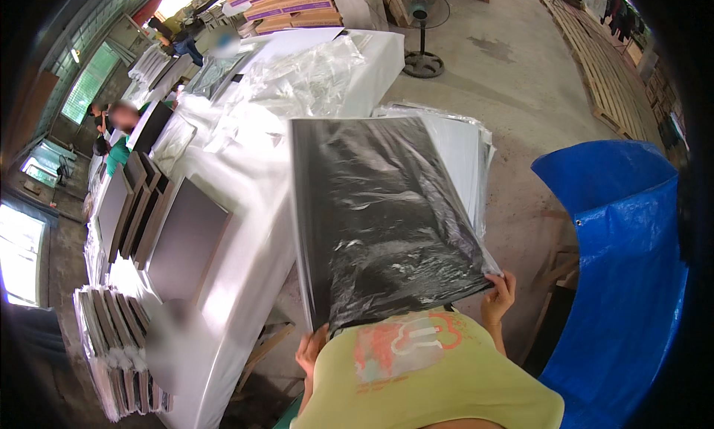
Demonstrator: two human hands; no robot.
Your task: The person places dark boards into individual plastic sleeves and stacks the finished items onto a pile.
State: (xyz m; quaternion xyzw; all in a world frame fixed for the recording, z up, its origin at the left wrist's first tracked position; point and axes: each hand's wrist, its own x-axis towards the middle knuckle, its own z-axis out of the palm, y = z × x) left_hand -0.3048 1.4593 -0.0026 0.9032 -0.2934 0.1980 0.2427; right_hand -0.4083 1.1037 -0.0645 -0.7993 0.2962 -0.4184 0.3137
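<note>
A large dark flat panel (387, 206) in a clear plastic bag, creased and shiny, lies in front of my body. My left hand (311, 349) is closed on its near left corner, close to my shirt. At the near right corner my right hand (500, 295) pinches the gathered edge of the plastic. The far part of the panel overlaps a stack of white sheets in clear plastic (465, 157) behind it. Its left side reaches over the border of the white-covered table (256, 228). The underside of the panel is hidden.
Dark boards (190, 239) lean on the table, near a stack of wrapped panels (123, 355). Loose clear plastic (297, 79) covers the far table. A blue tarp (628, 273) rises on my right; pallets (602, 79) lie beyond. A person in green (119, 152) is across the table.
</note>
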